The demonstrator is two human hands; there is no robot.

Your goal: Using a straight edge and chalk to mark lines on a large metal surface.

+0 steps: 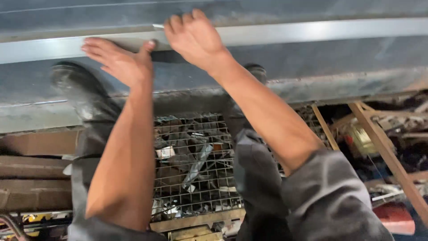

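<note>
Brown cardboard boxes (38, 143) at left

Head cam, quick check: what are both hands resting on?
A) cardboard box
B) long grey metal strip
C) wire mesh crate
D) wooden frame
B: the left hand lies flat and the right hand curls its fingers over the metal strip; the mesh crate sits below, between the legs.

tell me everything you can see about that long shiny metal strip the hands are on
The metal strip is long, narrow and flat, bright silvery grey with a glare patch toward the right. It runs nearly level across the whole picture, lying on a larger dull grey metal sheet. The left hand lies flat, palm down, on it; the right hand presses over its top edge. Both ends run out of view.
</note>
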